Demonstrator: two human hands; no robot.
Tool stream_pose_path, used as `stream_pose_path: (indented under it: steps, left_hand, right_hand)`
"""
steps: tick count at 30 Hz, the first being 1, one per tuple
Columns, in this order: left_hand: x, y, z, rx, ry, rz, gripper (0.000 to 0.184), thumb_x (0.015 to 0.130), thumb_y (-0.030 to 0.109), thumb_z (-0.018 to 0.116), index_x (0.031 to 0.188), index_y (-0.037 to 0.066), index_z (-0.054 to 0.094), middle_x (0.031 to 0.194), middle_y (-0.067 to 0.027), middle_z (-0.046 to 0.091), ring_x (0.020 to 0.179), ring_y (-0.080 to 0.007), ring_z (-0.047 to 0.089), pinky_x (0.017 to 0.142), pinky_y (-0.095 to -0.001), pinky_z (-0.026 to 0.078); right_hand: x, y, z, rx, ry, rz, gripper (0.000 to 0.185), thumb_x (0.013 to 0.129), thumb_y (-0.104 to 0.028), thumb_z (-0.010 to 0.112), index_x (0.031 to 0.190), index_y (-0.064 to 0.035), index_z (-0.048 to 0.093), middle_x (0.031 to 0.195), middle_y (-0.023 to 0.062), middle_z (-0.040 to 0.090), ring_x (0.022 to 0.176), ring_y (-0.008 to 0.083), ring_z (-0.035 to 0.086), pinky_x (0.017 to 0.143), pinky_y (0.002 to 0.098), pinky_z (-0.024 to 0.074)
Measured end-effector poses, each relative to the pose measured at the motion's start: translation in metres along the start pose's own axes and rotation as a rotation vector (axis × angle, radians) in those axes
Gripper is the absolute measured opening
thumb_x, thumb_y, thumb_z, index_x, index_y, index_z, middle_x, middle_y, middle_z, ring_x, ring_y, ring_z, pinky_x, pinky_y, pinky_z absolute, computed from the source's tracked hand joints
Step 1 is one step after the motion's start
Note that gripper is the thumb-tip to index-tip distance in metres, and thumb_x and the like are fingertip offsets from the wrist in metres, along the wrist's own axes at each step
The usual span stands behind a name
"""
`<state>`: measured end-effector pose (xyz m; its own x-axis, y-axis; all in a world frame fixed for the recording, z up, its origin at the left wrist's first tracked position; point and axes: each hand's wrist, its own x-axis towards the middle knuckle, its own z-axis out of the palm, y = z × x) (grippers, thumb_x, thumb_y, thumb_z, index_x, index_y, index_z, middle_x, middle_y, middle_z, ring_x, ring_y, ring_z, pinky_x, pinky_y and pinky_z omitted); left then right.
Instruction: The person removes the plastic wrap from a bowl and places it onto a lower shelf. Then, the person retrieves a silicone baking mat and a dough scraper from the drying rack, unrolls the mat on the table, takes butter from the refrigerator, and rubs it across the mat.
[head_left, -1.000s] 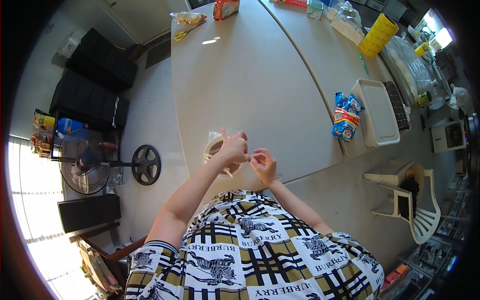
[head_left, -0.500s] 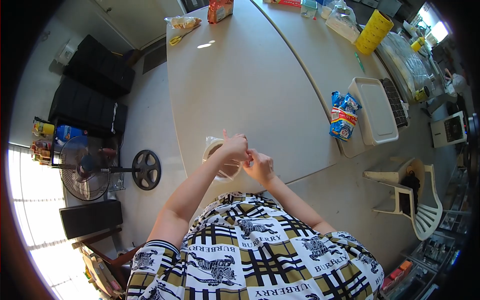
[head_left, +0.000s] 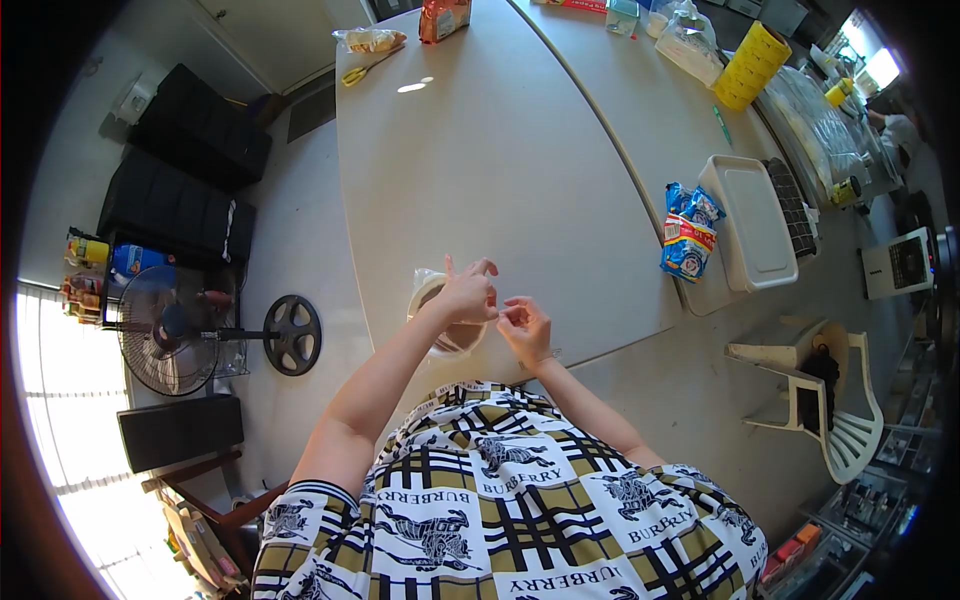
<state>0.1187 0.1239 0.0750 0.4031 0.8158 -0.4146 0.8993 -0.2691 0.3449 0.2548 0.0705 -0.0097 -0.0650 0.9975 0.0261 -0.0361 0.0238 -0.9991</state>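
A round container with a pale rim and brown contents stands at the table's near edge, partly covered by my left hand and forearm. Clear plastic film sticks out past its far left rim. My left hand is over the container, thumb and forefinger drawn together, the other fingers raised and apart. Just to its right, my right hand has its fingertips pinched, with a small pale bit at the tips. What either pinch holds is too small to make out.
Blue snack packets lie beside a white lidded bin on the right. Yellow scissors and a bread bag lie at the far left. A standing fan is left; a white chair is right.
My hands have moved slightly apart, the fingertips no longer meeting. The raised fingers of my left hand have spread. More of the container's brown contents shows between them.
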Motion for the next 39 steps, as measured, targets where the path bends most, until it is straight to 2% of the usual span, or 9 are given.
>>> stream_pose_path:
  steps: [3, 12, 24, 27, 29, 32, 36, 38, 39]
  left_hand:
    - [0.001, -0.002, -0.001, -0.042, -0.036, -0.005, 0.019, 0.061, 0.029, 0.06, 0.067, 0.011, 0.064, 0.115, -0.0058, 0.04, 0.116, -0.0207, 0.032, 0.091, -0.0653, 0.002]
    - [0.01, 0.0, 0.001, 0.014, -0.156, 0.018, 0.02, 0.066, 0.03, 0.058, 0.065, 0.01, 0.062, 0.116, -0.0037, 0.042, 0.116, -0.0195, 0.032, 0.091, -0.0652, 0.001]
    - [0.002, 0.005, 0.0, -0.001, -0.057, -0.011, 0.02, 0.063, 0.031, 0.058, 0.067, 0.012, 0.063, 0.113, -0.0042, 0.041, 0.114, -0.019, 0.032, 0.092, -0.0637, 0.003]
    - [0.0, 0.001, 0.003, 0.015, -0.018, 0.014, 0.019, 0.062, 0.031, 0.059, 0.069, 0.014, 0.064, 0.113, -0.0048, 0.04, 0.115, -0.0192, 0.031, 0.092, -0.0635, 0.003]
    - [0.001, 0.0, 0.003, 0.008, -0.019, 0.011, 0.019, 0.062, 0.03, 0.059, 0.07, 0.014, 0.065, 0.114, -0.0054, 0.039, 0.116, -0.0195, 0.03, 0.093, -0.0632, 0.003]
    - [0.0, 0.001, 0.002, 0.019, -0.031, 0.015, 0.02, 0.063, 0.029, 0.058, 0.072, 0.014, 0.066, 0.114, -0.0059, 0.039, 0.116, -0.0199, 0.029, 0.093, -0.0629, 0.002]
    - [0.003, -0.005, 0.012, 0.044, -0.047, 0.026, 0.019, 0.063, 0.029, 0.058, 0.071, 0.012, 0.064, 0.113, -0.0052, 0.041, 0.115, -0.0173, 0.031, 0.092, -0.0636, 0.001]
    - [0.003, -0.003, 0.007, 0.001, -0.076, 0.005, 0.02, 0.064, 0.029, 0.057, 0.07, 0.011, 0.064, 0.112, -0.0052, 0.042, 0.115, -0.0176, 0.032, 0.092, -0.0634, 0.0]
    - [0.003, -0.001, 0.004, -0.042, -0.104, -0.014, 0.02, 0.064, 0.029, 0.057, 0.07, 0.01, 0.063, 0.112, -0.0053, 0.043, 0.115, -0.0179, 0.033, 0.092, -0.0633, 0.0]
  right_hand:
    - [0.01, 0.006, -0.011, 0.217, -0.096, 0.099, 0.023, 0.069, -0.004, 0.059, 0.091, -0.0016, 0.054, 0.072, 0.0073, 0.061, 0.065, 0.0081, 0.057, 0.055, 0.0208, 0.0473]
    - [0.027, -0.015, -0.024, -0.178, -0.385, -0.055, 0.018, 0.065, -0.006, 0.061, 0.081, 0.0003, 0.058, 0.068, 0.0071, 0.063, 0.061, 0.01, 0.06, 0.06, 0.022, 0.0489]
    - [0.006, -0.006, 0.006, -0.515, 0.074, -0.564, 0.028, 0.06, -0.004, 0.062, 0.082, -0.0089, 0.045, 0.057, 0.003, 0.054, 0.049, 0.0166, 0.056, 0.047, 0.0273, 0.0448]
    - [0.002, -0.008, 0.007, -0.327, 0.094, -0.418, 0.027, 0.062, -0.002, 0.062, 0.082, -0.0075, 0.044, 0.058, 0.003, 0.054, 0.05, 0.0133, 0.055, 0.046, 0.0254, 0.0446]
    - [0.001, -0.009, 0.009, 0.086, 0.151, 0.01, 0.025, 0.064, -0.001, 0.061, 0.082, -0.0059, 0.044, 0.059, 0.0028, 0.055, 0.052, 0.0097, 0.055, 0.047, 0.0238, 0.0453]
    - [-0.001, -0.001, 0.009, 0.521, 0.17, 0.3, 0.024, 0.067, -0.002, 0.058, 0.085, -0.004, 0.043, 0.06, 0.0026, 0.055, 0.055, 0.0078, 0.054, 0.049, 0.0233, 0.0465]
    - [0.002, -0.002, 0.001, 0.518, 0.051, 0.387, 0.02, 0.066, -0.003, 0.058, 0.084, -0.0019, 0.049, 0.059, 0.0041, 0.056, 0.054, 0.01, 0.055, 0.049, 0.0241, 0.0466]
    - [0.009, -0.021, -0.01, -0.276, -0.107, -0.173, 0.013, 0.065, -0.006, 0.059, 0.076, -0.0011, 0.057, 0.058, 0.0059, 0.055, 0.053, 0.0129, 0.056, 0.05, 0.0259, 0.0462]
    - [0.013, -0.019, -0.013, -0.275, -0.102, -0.172, 0.013, 0.065, -0.006, 0.059, 0.076, -0.0011, 0.057, 0.058, 0.0059, 0.055, 0.053, 0.0129, 0.056, 0.05, 0.0259, 0.0462]
